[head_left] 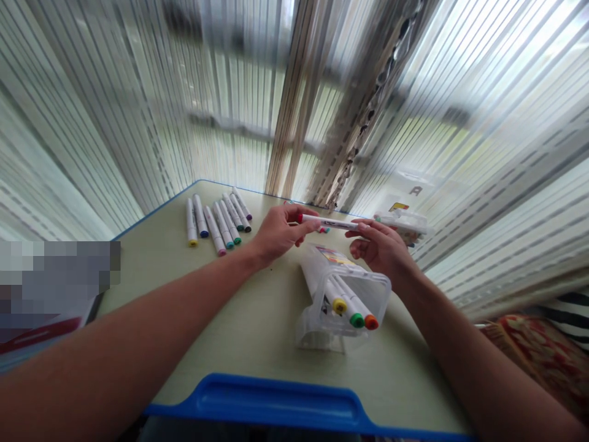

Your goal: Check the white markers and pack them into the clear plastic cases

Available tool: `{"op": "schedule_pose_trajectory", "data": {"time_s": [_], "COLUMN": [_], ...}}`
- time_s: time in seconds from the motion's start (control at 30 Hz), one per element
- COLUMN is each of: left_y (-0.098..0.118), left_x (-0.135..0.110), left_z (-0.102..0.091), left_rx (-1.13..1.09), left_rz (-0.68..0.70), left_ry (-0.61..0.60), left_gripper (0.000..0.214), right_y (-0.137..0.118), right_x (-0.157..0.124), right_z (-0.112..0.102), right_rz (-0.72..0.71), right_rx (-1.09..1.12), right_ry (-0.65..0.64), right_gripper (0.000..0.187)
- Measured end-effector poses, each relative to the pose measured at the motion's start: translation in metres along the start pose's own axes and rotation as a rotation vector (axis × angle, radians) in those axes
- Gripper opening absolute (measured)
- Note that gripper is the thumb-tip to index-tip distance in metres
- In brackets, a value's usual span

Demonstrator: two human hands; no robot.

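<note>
Between my two hands a white marker (338, 224) with a red end lies level above the table. My left hand (280, 230) pinches it at the red end, and my right hand (380, 242) has its fingers on the other end. Below my hands a clear plastic case (310, 276) lies on its side with its mouth toward me. Inside are white markers with a yellow end (339, 306), a green end (356, 320) and an orange end (370, 321). Left of my left hand, several white markers (221, 222) with coloured ends lie in a loose row.
The pale tabletop (239, 325) has a blue rim and a blue moulded tray (280, 399) at its near edge. Another clear case (407, 221) stands at the back right. Pleated curtains (221, 92) hang right behind the table. Patterned fabric (547, 356) is at the right.
</note>
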State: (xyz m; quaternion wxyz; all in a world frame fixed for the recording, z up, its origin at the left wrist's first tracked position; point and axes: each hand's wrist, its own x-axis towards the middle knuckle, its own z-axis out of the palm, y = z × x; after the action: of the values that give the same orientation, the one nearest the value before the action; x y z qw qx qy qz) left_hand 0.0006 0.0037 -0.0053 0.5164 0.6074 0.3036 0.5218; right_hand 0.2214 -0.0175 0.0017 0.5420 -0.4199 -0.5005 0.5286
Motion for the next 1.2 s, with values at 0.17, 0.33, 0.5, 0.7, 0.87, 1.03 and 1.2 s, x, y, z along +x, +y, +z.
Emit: {"op": "schedule_pose_trajectory", "data": {"time_s": [0.17,0.33,0.5,0.7,0.87,1.03,1.2], "left_y": [0.002,0.006,0.010,0.013,0.010,0.008,0.008], "left_x": [-0.002,-0.004,-0.007,-0.009,-0.009,-0.009,-0.009], "left_z": [0.002,0.005,0.011,0.014,0.013,0.013,0.012], "left_rx": [-0.042,-0.089,-0.128,-0.193,-0.206,-0.211,-0.206], "left_rz": [0.007,0.035,0.028,0.020,0.031,0.026,0.029], "left_ry": [-0.024,-0.038,-0.065,-0.065,-0.057,-0.070,-0.087], "left_gripper": [0.032,0.036,0.039,0.038,0.038,0.040,0.040], "right_y": [-0.001,-0.004,-0.006,-0.006,-0.003,-0.002,-0.002], "right_x": [0.001,0.001,0.000,0.000,0.001,0.002,0.002], "right_z": [0.000,0.000,0.000,0.000,0.000,-0.001,-0.001], "right_rz": [0.038,0.146,0.235,0.254,0.268,0.287,0.274], "right_rx": [0.049,0.188,0.256,0.243,0.208,0.219,0.217], "right_ry": [0.020,0.076,0.095,0.119,0.134,0.132,0.125], "right_gripper": [0.020,0.014,0.008,0.007,0.005,0.007,0.007]}}
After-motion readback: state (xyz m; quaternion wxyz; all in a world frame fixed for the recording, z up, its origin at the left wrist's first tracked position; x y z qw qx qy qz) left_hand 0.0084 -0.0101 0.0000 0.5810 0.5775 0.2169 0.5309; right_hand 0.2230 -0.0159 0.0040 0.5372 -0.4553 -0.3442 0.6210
